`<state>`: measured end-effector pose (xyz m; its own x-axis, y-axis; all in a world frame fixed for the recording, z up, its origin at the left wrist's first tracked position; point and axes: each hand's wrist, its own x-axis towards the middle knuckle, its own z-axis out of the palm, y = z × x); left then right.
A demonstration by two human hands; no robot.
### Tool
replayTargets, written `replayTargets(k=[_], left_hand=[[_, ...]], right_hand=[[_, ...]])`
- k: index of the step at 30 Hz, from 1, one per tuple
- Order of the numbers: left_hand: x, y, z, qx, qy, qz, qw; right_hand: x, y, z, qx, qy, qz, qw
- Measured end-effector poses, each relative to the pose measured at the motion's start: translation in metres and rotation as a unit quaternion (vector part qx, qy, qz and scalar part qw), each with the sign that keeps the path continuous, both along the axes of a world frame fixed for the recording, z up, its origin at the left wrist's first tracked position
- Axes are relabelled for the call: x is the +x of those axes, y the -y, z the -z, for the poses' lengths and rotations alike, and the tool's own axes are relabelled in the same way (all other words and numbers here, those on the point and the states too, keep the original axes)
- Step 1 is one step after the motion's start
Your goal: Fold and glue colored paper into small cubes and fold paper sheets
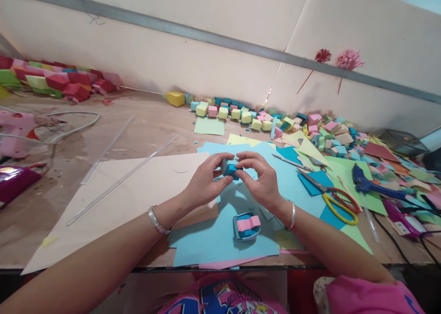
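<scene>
A small blue paper box is held up between both hands, above the light blue paper sheets. My left hand grips its left side with thumb and fingers. From the right, my right hand pinches it, thumb at the front and fingers over the top. Parts of the box are hidden behind the fingers. Below the hands, another small blue box with a pink paper strip across its top rests on the light blue sheets.
Scissors with red and yellow handles lie right, near a blue glue gun. Clear glue sticks lie on white paper. A pink glue gun is far left. Several small paper boxes line the wall.
</scene>
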<state>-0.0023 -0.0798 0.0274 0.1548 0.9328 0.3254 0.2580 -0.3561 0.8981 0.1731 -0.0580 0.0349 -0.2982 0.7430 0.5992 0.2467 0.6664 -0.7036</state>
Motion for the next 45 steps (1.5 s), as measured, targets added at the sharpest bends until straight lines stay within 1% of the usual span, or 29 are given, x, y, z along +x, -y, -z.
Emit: replayTargets(k=[4, 10, 12, 14, 18, 21, 26, 28, 31, 36, 38, 42, 45], left_hand=[[0.002, 0.002, -0.001, -0.002, 0.011, 0.009, 1.0], [0.004, 0.003, -0.003, -0.017, 0.027, 0.013, 0.999], [0.003, 0.003, -0.005, -0.039, 0.062, 0.018, 0.997], [0.002, 0.003, -0.007, -0.067, 0.103, 0.023, 0.992], [0.0, 0.001, -0.009, -0.117, 0.15, 0.037, 0.981], [-0.002, 0.0, -0.006, -0.147, 0.174, 0.043, 0.973], [-0.003, -0.003, -0.002, -0.159, 0.195, 0.044, 0.967], [-0.003, -0.003, -0.001, -0.161, 0.2, 0.055, 0.965], [-0.002, -0.003, 0.0, -0.162, 0.197, 0.06, 0.965], [-0.001, -0.003, 0.0, -0.144, 0.171, 0.053, 0.973], [-0.001, -0.003, 0.001, -0.138, 0.165, 0.049, 0.975], [-0.003, -0.005, 0.003, -0.139, 0.148, 0.034, 0.979], [-0.002, -0.005, 0.003, -0.133, 0.145, 0.035, 0.98]], right_hand=[[-0.001, 0.002, -0.002, 0.012, 0.008, -0.018, 1.0], [-0.001, 0.0, 0.001, -0.01, -0.027, -0.004, 1.0], [0.001, -0.002, 0.001, -0.007, -0.02, -0.006, 1.0], [0.003, -0.005, 0.001, 0.002, 0.009, -0.016, 1.0], [0.004, -0.008, 0.003, 0.004, 0.058, -0.039, 0.998], [0.003, -0.009, 0.008, -0.015, 0.043, -0.032, 0.998], [0.0, -0.01, 0.016, -0.094, 0.003, -0.047, 0.994], [0.0, -0.01, 0.017, -0.106, -0.001, -0.063, 0.992], [0.0, -0.01, 0.016, -0.102, 0.004, -0.072, 0.992], [0.0, -0.01, 0.016, -0.084, 0.019, -0.049, 0.995], [0.0, -0.01, 0.017, -0.082, 0.012, -0.049, 0.995], [-0.001, -0.01, 0.017, -0.12, -0.026, -0.061, 0.99], [-0.001, -0.009, 0.015, -0.131, -0.029, -0.038, 0.99]])
